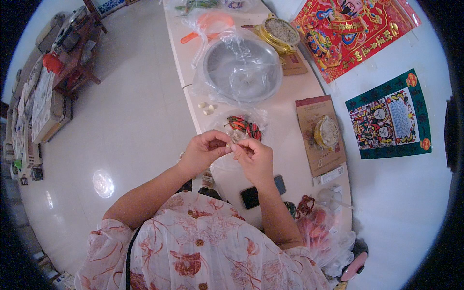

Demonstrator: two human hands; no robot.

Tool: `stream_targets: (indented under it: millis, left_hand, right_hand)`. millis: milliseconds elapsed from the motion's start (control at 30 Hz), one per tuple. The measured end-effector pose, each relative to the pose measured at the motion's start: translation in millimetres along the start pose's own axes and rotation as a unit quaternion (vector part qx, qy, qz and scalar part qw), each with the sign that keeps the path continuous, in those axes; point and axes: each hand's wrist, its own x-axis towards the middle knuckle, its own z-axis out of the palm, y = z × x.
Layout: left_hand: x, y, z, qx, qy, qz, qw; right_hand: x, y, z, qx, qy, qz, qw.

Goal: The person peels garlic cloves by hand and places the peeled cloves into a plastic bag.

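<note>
My left hand (210, 148) and my right hand (253, 156) meet fingertip to fingertip over the table. Pinched between them is a small pale garlic clove (228, 145), mostly covered by the fingers. Just beyond the fingertips lie red and dark chili peppers (243, 125) on a clear plastic bag (262, 117). Some papery garlic skins (237, 135) show there too, partly hidden by my hands. Several peeled garlic cloves (207, 108) rest near the table's left edge, apart from the chilies.
Past the chilies stands a metal basin (243, 70) in clear plastic, with an orange strainer (214, 23) behind. Gold censers (279, 30) sit along the wall side. Dark phones (250, 197) lie by my right forearm. A bag of red items (319, 232) is at the near right.
</note>
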Motion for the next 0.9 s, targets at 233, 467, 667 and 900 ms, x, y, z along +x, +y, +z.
stream_targets:
  millis: [233, 467, 667, 900]
  left_hand:
    - [-1, 3, 0, 0.036, -0.013, 0.01, 0.999]
    - [-1, 0, 2, 0.002, -0.012, 0.014, 1.0]
    - [-3, 2, 3, -0.014, -0.007, 0.006, 1.0]
    - [-4, 5, 2, -0.023, 0.002, -0.011, 1.0]
  right_hand:
    - [-1, 2, 0, 0.073, 0.0, 0.044, 0.996]
    - [-2, 2, 0, 0.045, -0.005, 0.015, 0.999]
    - [0, 6, -2, 0.062, -0.03, 0.017, 0.997]
    - [-3, 4, 2, 0.033, -0.006, -0.006, 0.999]
